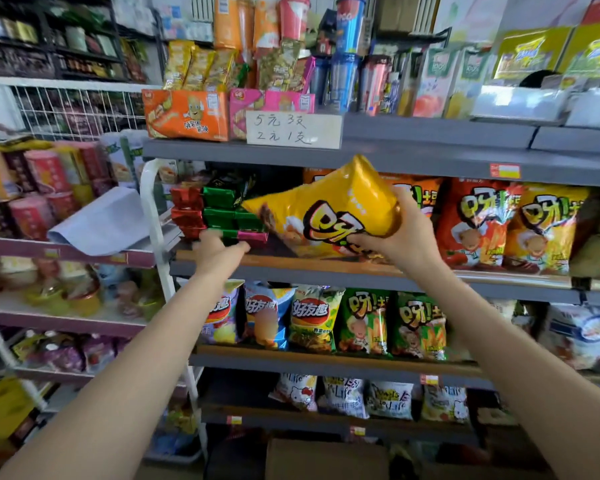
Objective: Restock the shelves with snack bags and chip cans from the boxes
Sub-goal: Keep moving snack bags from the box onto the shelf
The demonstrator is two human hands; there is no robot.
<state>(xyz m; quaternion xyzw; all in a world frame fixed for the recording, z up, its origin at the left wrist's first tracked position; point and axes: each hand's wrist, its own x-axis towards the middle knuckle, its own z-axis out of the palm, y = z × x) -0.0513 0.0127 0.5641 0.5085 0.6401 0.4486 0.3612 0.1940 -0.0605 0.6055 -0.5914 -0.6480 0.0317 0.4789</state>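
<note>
A yellow bag (323, 216) of snacks, glossy and puffed, sits mid-frame, tilted with its top corner up toward the shelf edge above; bold outlined lettering and a food picture mark its front. Its lower right corner is gripped, and it hangs over the front of the middle shelf (326, 263). Right of it, a red bag (471, 226) and another yellow bag (544, 230) stand upright on that shelf, side by side, touching

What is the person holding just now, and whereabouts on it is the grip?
The right hand holds a yellow snack bag by its lower right corner. The left hand holds nothing; it reaches toward the small foil packs.
</note>
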